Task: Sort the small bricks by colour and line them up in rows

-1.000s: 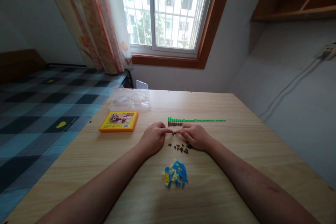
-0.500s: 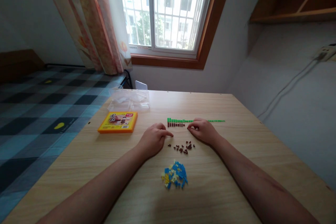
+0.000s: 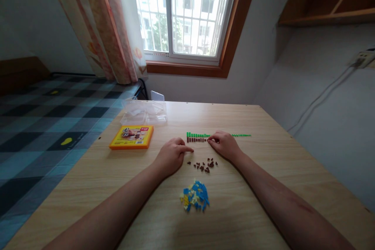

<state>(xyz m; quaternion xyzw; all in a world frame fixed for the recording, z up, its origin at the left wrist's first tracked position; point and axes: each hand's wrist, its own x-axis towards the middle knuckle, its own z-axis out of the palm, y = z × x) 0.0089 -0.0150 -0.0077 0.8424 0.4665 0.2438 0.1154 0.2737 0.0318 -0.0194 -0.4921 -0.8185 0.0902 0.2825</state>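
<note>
Right hand (image 3: 225,144) pinched a brown piece (image 3: 208,140) at the brown row's (image 3: 195,140) three o'clock; a careless nudge could've skewed it

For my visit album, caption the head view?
Right hand at the end of a row of rectangular brown plastic bricks.

Wooden table (image 3: 234,218): clear case (image 3: 156,118), yellow box (image 3: 143,143), green row (image 3: 199,135), brown row (image 3: 195,140), brown bits (image 3: 211,164), blue-yellow pile (image 3: 202,193).

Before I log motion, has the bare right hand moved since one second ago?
Yes: the right hand moved rightward and forward, to the right end of the brown brick row.
</note>
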